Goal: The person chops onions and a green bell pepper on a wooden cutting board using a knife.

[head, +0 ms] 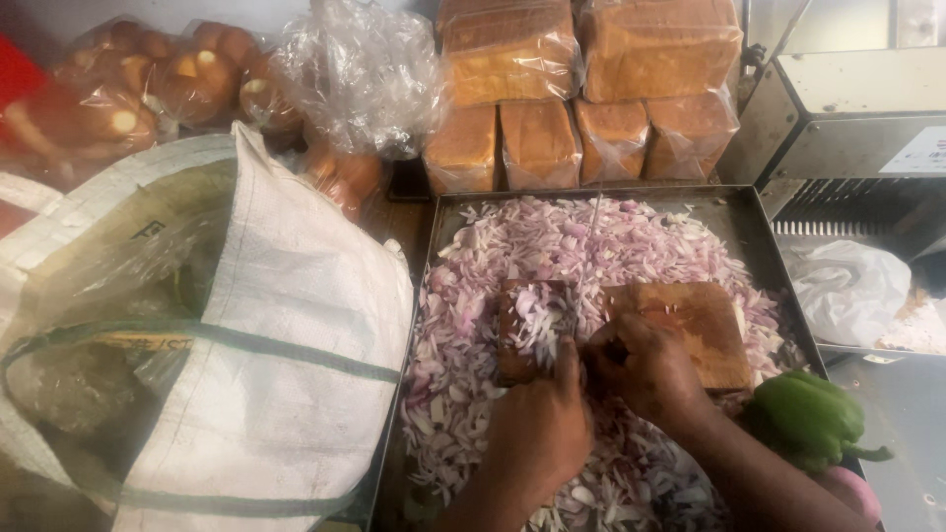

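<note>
A wooden cutting board (705, 330) lies in a large metal tray (764, 241) heaped with chopped purple onion (552, 241). My right hand (645, 372) grips the handle of a knife (588, 258), whose thin blade points away from me and stands edge-on over the board. My left hand (542, 426) sits just left of the blade with its fingers curled down on a small pile of onion pieces (537, 317) on the board's left part. Both hands almost touch each other at the board's near edge.
A white woven sack (286, 325) fills the left side, touching the tray. Wrapped bread loaves (591, 89) and bagged buns (148, 84) line the back. A metal machine (857, 128) and a white plastic bag (847, 288) stand to the right. A green capsicum (808, 419) lies by my right forearm.
</note>
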